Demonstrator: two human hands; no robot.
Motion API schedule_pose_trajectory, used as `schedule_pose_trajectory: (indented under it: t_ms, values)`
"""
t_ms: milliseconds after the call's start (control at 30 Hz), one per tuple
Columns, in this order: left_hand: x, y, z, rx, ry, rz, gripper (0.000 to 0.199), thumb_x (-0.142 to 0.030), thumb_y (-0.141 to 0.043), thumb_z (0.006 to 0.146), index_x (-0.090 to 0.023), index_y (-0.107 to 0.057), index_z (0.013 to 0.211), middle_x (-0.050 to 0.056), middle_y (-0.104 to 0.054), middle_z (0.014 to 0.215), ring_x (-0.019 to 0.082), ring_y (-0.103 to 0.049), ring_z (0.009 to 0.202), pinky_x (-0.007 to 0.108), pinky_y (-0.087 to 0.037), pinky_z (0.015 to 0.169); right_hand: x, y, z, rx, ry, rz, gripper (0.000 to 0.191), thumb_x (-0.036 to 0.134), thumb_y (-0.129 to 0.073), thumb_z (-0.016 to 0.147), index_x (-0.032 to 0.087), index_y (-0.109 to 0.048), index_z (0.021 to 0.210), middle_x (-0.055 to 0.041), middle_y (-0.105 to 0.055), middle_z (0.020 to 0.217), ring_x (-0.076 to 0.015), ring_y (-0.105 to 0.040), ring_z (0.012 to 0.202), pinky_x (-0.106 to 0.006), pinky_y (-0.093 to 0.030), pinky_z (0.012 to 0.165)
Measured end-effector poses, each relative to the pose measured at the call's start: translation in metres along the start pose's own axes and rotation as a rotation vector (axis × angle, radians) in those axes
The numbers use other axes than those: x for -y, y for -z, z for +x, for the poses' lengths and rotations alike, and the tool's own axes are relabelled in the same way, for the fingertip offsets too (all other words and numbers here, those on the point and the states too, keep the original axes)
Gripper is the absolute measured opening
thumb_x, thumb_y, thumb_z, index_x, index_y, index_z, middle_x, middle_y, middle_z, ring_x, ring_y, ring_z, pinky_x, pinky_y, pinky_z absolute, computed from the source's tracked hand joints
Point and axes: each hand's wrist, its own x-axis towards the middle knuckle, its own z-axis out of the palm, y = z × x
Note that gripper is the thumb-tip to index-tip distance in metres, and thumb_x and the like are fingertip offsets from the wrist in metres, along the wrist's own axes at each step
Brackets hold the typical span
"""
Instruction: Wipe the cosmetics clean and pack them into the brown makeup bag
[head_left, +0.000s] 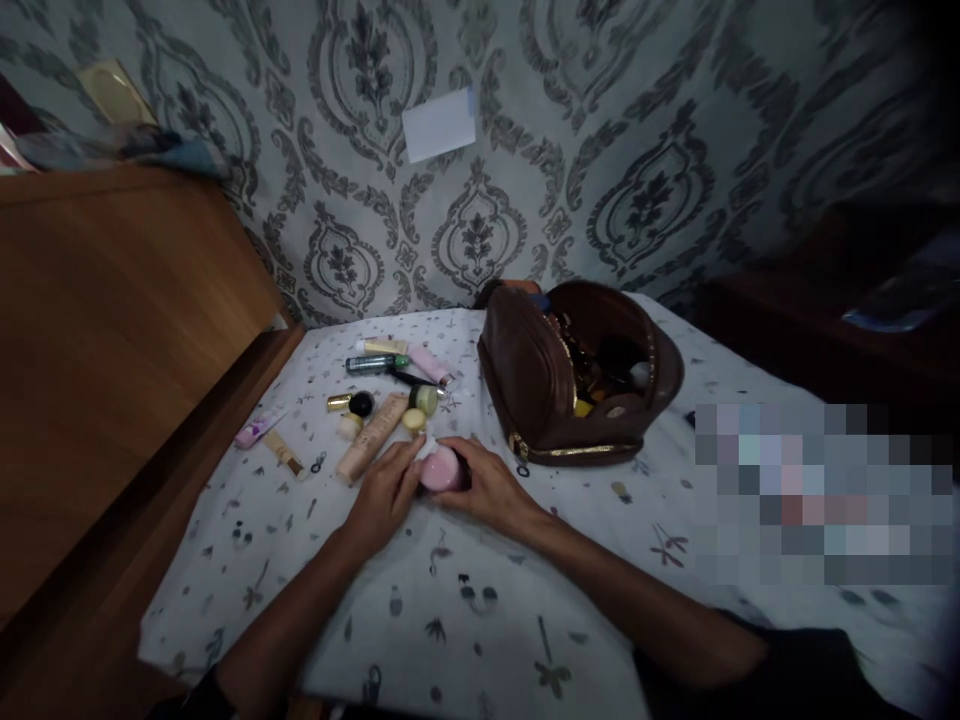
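My right hand [491, 490] is curled round a small round jar with a pink top [441, 468], held low over the patterned cloth. Pressed against the jar's left side, my left hand [386, 492] pinches a small white, crumpled piece [427, 446], tissue-like but hard to make out. Just left of my hands lies a beige tube [371, 440]. Past the jar are a small cream-coloured pot [414, 420] and a green-labelled jar [423, 400]. A brown cosmetic bag [529, 365] stands unzipped at the right, with dark contents inside.
Further back lie a teal tube [371, 364], a pink tube [429, 364] and a black-capped jar [361, 403]. Two small tubes lie at the left, one purple and white [256, 430]. A wooden cabinet [135, 330] borders the left side; a patterned wall [480, 230] is behind. A blurred-out patch covers the right.
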Motion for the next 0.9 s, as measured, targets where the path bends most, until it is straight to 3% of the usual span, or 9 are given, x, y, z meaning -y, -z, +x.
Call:
schedule_pose_trajectory:
  t_ms: [233, 400, 500, 667, 800, 900]
  values:
    - [-0.005, 0.002, -0.004, -0.002, -0.066, 0.038, 0.039, -0.023, -0.042, 0.101, -0.017, -0.052, 0.138, 0.014, -0.064, 0.12, 0.022, -0.061, 0.113, 0.043, -0.053, 0.099, 0.006, -0.001, -0.001, -0.03, -0.066, -0.084, 0.056, 0.035, -0.083, 0.067, 0.019, -0.06, 0.115, -0.0056, -0.065, 0.102, -0.024, -0.06, 0.097, -0.037, -0.048, 0.084]
    - [-0.013, 0.001, -0.008, -0.019, -0.159, 0.189, 0.04, -0.019, -0.043, 0.1, -0.02, -0.051, 0.14, 0.015, -0.058, 0.127, 0.024, -0.056, 0.118, 0.046, -0.051, 0.1, 0.004, -0.003, -0.002, -0.044, -0.074, -0.113, 0.06, 0.032, -0.082, 0.067, 0.018, -0.056, 0.12, -0.0062, -0.064, 0.104, -0.0247, -0.059, 0.099, -0.039, -0.049, 0.085]
    - [-0.017, 0.002, -0.009, 0.016, -0.263, 0.261, 0.044, -0.015, -0.045, 0.098, -0.021, -0.049, 0.141, 0.016, -0.058, 0.129, 0.027, -0.053, 0.12, 0.05, -0.049, 0.101, -0.001, -0.005, -0.003, -0.046, -0.024, -0.111, 0.066, 0.028, -0.078, 0.07, 0.019, -0.052, 0.129, -0.009, -0.063, 0.114, -0.0262, -0.058, 0.107, -0.042, -0.048, 0.091]
    - [-0.021, 0.003, -0.011, 0.082, -0.374, 0.264, 0.05, -0.011, -0.046, 0.096, -0.021, -0.045, 0.145, 0.015, -0.059, 0.13, 0.028, -0.052, 0.124, 0.05, -0.049, 0.101, -0.01, -0.007, -0.001, -0.071, 0.109, -0.118, 0.061, 0.02, -0.076, 0.068, 0.018, -0.055, 0.126, -0.0112, -0.063, 0.118, -0.0281, -0.057, 0.112, -0.046, -0.045, 0.099]
    - [-0.019, 0.003, -0.01, 0.031, -0.322, 0.184, 0.044, -0.012, -0.046, 0.096, -0.021, -0.052, 0.139, 0.014, -0.061, 0.127, 0.025, -0.055, 0.121, 0.048, -0.049, 0.101, -0.009, -0.005, 0.0, -0.063, 0.096, -0.102, 0.061, 0.025, -0.078, 0.068, 0.019, -0.057, 0.125, -0.0107, -0.062, 0.113, -0.0278, -0.057, 0.109, -0.045, -0.048, 0.095]
    - [-0.014, 0.003, -0.008, -0.038, -0.197, 0.091, 0.038, -0.015, -0.046, 0.098, -0.021, -0.056, 0.134, 0.014, -0.062, 0.125, 0.022, -0.058, 0.119, 0.043, -0.05, 0.101, -0.007, -0.001, 0.0, -0.025, 0.13, -0.07, 0.066, 0.028, -0.076, 0.072, 0.018, -0.052, 0.133, -0.012, -0.06, 0.118, -0.0282, -0.055, 0.113, -0.046, -0.047, 0.098]
